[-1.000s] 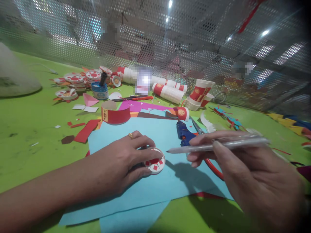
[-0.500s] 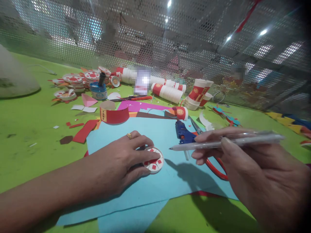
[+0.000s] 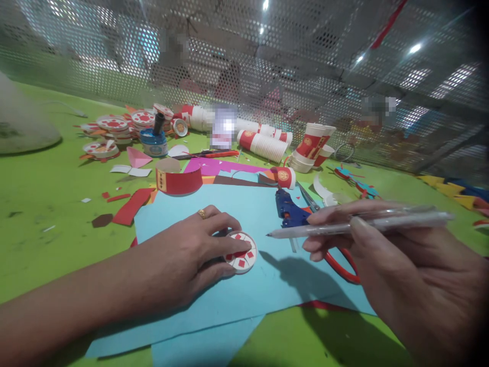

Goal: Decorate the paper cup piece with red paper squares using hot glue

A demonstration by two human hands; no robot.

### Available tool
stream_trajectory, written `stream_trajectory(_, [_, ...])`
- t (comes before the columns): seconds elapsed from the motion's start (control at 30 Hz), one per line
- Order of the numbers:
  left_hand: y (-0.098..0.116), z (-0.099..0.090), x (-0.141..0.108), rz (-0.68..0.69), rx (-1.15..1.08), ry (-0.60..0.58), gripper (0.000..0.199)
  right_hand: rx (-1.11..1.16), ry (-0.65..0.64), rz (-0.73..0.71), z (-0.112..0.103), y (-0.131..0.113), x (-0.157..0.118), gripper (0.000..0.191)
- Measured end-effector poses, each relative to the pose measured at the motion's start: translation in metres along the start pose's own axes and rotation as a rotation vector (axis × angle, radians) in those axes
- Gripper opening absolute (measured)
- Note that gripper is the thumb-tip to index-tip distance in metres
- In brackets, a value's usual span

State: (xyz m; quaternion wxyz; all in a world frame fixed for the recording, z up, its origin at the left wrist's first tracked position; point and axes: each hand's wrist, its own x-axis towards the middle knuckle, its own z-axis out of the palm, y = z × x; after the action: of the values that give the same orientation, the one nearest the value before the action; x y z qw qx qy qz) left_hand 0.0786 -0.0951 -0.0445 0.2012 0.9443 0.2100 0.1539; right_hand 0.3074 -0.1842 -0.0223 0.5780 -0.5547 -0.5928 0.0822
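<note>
A small round white disc with red patches [image 3: 248, 258] lies on a light-blue sheet of paper [image 3: 229, 300]. My left hand [image 3: 200, 250] grips it, with the index finger across its top and the thumb and another finger at its edge. In my right hand [image 3: 397, 260] is a pen [image 3: 305, 231], pinched between thumb and fingers. Its tip points left, above the sheet and a little right of the disc. Just beyond the right hand lie a blue glue gun [image 3: 288, 208] and scissors with red handles [image 3: 346, 266], both partly covered by that hand.
Stacked paper cups [image 3: 263, 144], a blue jar [image 3: 153, 142] and several decorated discs [image 3: 112, 124] line the back. A curved red-and-white strip [image 3: 179, 179] stands behind the sheet. Paper scraps [image 3: 133, 206] lie left on the green table [image 3: 69, 239]. A perforated screen [image 3: 244, 61] rises behind.
Almost nothing differs. The pen and my right hand have shifted very slightly to the right; my left hand stays on the disc.
</note>
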Motion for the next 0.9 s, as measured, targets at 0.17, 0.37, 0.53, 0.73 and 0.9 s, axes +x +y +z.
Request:
stream_trajectory(0.17, [0.0007,-0.0004,-0.0007,-0.003,-0.011,0.009,0.024,0.066,0.029,0.046,0.0041,-0.0081,0.0033,0.01])
stream_trajectory(0.37, [0.0037,-0.0015,-0.0021,-0.111,-0.07,0.013,0.022,0.008,0.028,0.053,0.0039,-0.0104,0.0037,0.012])
stream_trajectory(0.53, [0.0046,-0.0023,-0.0018,-0.16,-0.052,0.0,0.02,0.096,0.024,0.08,0.0038,-0.0075,0.002,0.01])
stream_trajectory(0.73, [0.0033,-0.0012,-0.0032,-0.115,-0.064,0.041,0.017,0.01,-0.069,-0.005,0.0001,-0.0084,0.0033,0.011])
stream_trajectory(0.9, [0.0025,-0.0026,-0.0023,-0.172,-0.065,0.01,0.024,0.02,-0.127,-0.033,-0.0005,-0.0087,0.0024,0.013])
